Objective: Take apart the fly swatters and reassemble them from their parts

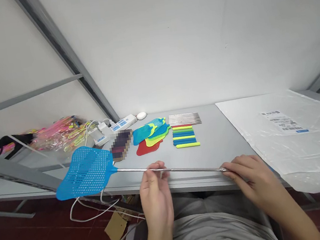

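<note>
My left hand (pixel 158 198) has its grip closed lightly around the middle of the metal rod (pixel 189 169), and my right hand (pixel 256 180) pinches its far end, where the fingers cover the tip; I cannot tell what shape it has. The blue swatter head (pixel 86 172) sits at the rod's other end, to the left, over the near edge of the bench (pixel 218 148). Behind, loose swatter heads (pixel 150 133) overlap too much for me to count, beside bare rods (pixel 185 119) and coloured tubes (pixel 184 136). A pixelated patch (pixel 121 145) masks something next to them. I can't read the label (pixel 285 122) on the white plastic packaging (pixel 283 155), which the right side of my view cuts off.
</note>
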`<act>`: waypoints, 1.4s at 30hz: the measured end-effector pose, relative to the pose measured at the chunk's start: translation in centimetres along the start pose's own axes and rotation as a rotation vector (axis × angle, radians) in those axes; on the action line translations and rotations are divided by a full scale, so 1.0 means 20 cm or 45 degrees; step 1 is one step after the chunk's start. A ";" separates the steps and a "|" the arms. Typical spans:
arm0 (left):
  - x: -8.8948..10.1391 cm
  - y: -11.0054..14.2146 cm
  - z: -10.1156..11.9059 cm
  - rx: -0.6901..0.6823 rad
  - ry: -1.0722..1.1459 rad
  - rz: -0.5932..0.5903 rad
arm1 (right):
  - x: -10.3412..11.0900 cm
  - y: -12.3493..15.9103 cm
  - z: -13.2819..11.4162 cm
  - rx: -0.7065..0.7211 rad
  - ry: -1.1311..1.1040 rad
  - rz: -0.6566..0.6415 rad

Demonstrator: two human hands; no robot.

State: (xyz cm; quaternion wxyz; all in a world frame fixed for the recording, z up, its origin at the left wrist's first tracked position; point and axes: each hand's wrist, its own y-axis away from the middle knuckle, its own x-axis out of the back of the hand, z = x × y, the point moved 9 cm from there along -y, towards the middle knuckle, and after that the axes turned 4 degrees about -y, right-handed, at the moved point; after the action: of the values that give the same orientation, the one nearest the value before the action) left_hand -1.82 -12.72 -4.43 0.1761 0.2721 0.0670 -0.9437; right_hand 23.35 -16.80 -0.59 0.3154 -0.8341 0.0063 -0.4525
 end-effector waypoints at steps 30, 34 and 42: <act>0.02 0.03 0.16 -0.191 0.022 0.069 | 0.04 -0.05 -0.13 0.048 0.025 0.121; -0.10 0.07 -0.01 0.020 -0.079 -0.117 | 0.01 -0.06 -0.15 0.052 0.019 0.115; -0.13 0.12 0.02 -0.161 -0.010 -0.060 | -0.01 -0.09 -0.13 0.085 -0.022 0.022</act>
State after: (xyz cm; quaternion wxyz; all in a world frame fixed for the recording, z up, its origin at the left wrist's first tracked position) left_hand 0.82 -14.22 -2.72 0.1709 0.2551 0.1323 -0.9424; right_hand 20.70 -16.71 1.16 0.3469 -0.8270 -0.0044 -0.4425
